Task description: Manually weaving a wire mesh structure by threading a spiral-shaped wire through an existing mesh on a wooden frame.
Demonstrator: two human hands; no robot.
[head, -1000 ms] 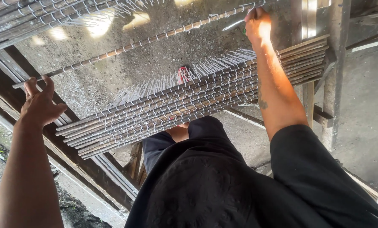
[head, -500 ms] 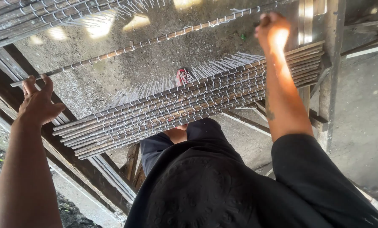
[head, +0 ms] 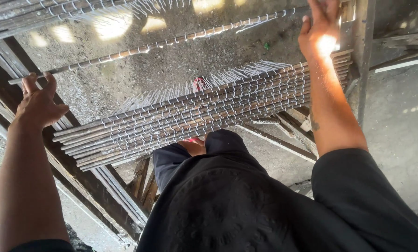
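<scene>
Left hand (head: 38, 105) sits at the left end of a single wire-wrapped rod (head: 162, 44), fingers curled up around it, grip looks loose. Right hand (head: 320, 35) is at the rod's far right end, fingers partly spread; cannot tell if it clamps the rod, top of the hand is cut off by the frame edge. Hands are well apart. The rod runs diagonally, far side of a stack of similar rods (head: 204, 116) lying on a wooden frame (head: 85, 184). Another rod bundle (head: 41, 16) lies far left. Concrete floor (head: 395, 121) is below. Person's dark clothing (head: 246, 205) fills the near side.
</scene>
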